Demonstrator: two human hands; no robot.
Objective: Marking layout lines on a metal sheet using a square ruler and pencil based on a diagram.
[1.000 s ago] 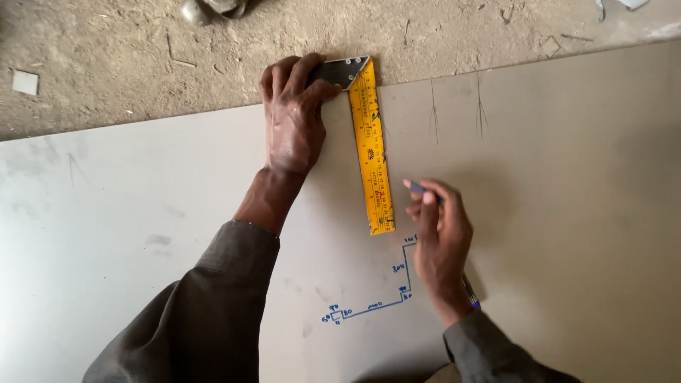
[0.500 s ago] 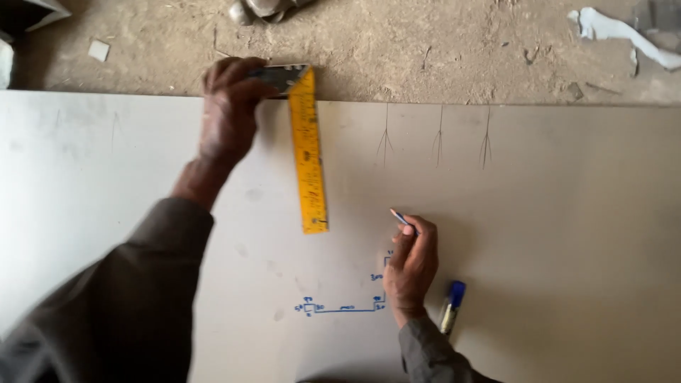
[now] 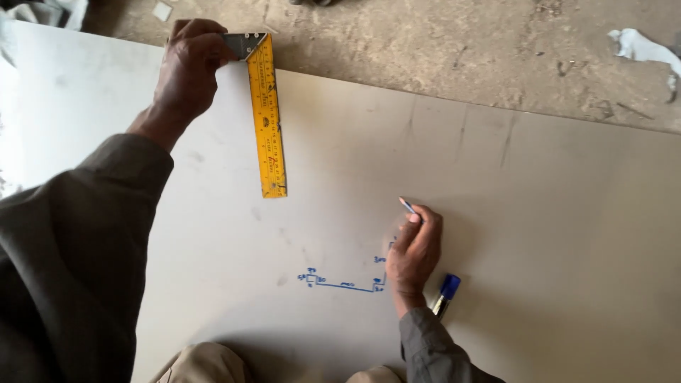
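the left hand (image 3: 186, 69) has its fingers clamped on the grey metal stock of a yellow steel try square (image 3: 266, 117) hooked over the far edge of the pale grey flat sheet (image 3: 539, 234), its blade running from 12 to 6 o'clock. the right hand (image 3: 413, 254) pinches a thin pencil (image 3: 407, 206), tip toward 11 o'clock; the blade's end lies at 10 o'clock from it, well apart. blue sketch lines (image 3: 345, 282) sit at its 9 o'clock and a blue-capped marker (image 3: 445, 292) just beside its wrist, with nothing in the way.

No packages, no labels, no signs, no screens anywhere in view
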